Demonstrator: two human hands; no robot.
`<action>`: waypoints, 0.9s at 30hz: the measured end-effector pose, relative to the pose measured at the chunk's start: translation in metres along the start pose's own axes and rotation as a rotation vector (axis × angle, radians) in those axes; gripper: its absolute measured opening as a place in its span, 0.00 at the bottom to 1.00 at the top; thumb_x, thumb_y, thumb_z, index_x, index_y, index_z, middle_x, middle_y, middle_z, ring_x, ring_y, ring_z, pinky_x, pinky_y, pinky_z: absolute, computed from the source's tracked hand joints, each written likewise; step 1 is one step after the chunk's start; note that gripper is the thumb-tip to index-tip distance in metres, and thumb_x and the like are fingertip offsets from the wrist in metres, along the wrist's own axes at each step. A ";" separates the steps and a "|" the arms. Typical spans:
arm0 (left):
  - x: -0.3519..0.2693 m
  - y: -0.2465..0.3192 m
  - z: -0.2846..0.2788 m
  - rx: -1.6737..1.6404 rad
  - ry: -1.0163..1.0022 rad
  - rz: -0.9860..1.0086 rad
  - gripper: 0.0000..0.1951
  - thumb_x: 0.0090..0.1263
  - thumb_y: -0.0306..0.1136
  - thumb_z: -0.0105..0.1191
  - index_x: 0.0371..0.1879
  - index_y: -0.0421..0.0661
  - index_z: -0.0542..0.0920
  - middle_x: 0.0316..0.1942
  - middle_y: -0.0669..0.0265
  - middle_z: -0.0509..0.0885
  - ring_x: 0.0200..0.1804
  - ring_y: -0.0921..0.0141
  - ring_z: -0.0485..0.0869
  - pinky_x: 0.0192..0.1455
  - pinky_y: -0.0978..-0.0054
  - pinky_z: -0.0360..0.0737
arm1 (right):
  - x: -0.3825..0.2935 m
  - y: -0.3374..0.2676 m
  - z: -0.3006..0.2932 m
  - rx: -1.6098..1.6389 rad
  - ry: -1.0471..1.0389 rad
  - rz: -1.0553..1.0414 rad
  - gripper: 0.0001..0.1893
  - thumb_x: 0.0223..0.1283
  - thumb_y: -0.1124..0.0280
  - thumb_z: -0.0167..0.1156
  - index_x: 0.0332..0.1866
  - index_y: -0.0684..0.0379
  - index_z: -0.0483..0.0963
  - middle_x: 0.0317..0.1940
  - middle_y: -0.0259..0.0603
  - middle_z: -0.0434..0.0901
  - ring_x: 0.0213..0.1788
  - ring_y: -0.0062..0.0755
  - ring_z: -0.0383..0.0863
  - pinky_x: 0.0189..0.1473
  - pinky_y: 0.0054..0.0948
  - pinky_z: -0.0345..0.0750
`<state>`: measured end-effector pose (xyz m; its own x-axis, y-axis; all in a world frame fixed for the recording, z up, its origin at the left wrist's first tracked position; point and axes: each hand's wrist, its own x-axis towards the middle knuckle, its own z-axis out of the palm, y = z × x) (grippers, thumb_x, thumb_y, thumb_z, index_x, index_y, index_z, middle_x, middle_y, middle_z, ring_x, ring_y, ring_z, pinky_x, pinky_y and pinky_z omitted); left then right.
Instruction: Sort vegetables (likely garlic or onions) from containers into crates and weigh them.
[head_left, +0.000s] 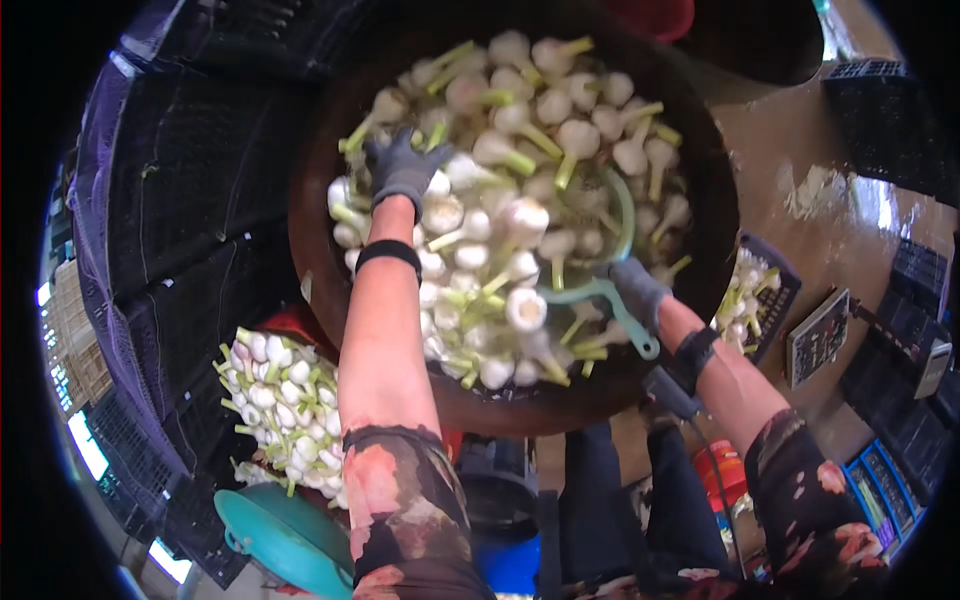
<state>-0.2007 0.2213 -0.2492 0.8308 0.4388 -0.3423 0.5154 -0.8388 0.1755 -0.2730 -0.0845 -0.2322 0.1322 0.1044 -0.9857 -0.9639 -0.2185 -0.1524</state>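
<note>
Many white garlic bulbs with short green stems float in cloudy water in a large brown round vat. My left hand, in a grey glove, reaches over the bulbs at the vat's left side, fingers spread and touching them. My right hand, also gloved, grips a pale green plastic basket by its rim at the right. The basket's curved edge and a bent, holed end show; its body is hidden under water and bulbs.
A heap of garlic and a teal plastic basin stand at lower left. Black crates are stacked on the left. A dark crate of garlic sits right of the vat, near a weighing scale. The floor looks wet.
</note>
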 end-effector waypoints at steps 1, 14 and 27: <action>0.007 0.001 0.008 0.008 0.025 0.070 0.39 0.42 0.58 0.55 0.54 0.48 0.65 0.57 0.42 0.54 0.58 0.51 0.60 0.58 0.64 0.60 | 0.014 0.004 0.003 0.051 0.022 0.057 0.11 0.50 0.66 0.53 0.34 0.62 0.68 0.20 0.40 0.71 0.16 0.29 0.71 0.15 0.25 0.68; -0.082 -0.054 0.016 -0.547 0.009 0.368 0.20 0.57 0.38 0.52 0.46 0.41 0.70 0.47 0.56 0.71 0.51 0.62 0.69 0.53 0.72 0.65 | -0.013 0.039 -0.002 0.078 -0.074 -0.083 0.10 0.50 0.69 0.53 0.32 0.66 0.69 0.17 0.40 0.71 0.12 0.28 0.68 0.13 0.24 0.67; -0.079 0.013 0.030 -1.248 -0.455 0.001 0.20 0.62 0.44 0.45 0.47 0.41 0.71 0.47 0.56 0.73 0.49 0.66 0.72 0.52 0.72 0.67 | -0.019 0.036 -0.015 -0.087 0.050 -0.232 0.17 0.47 0.69 0.56 0.40 0.65 0.62 0.26 0.43 0.71 0.15 0.29 0.72 0.11 0.25 0.69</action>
<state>-0.2661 0.1654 -0.2476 0.8133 0.0870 -0.5752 0.5640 0.1247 0.8163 -0.3064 -0.1090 -0.2196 0.3609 0.1141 -0.9256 -0.8832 -0.2769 -0.3785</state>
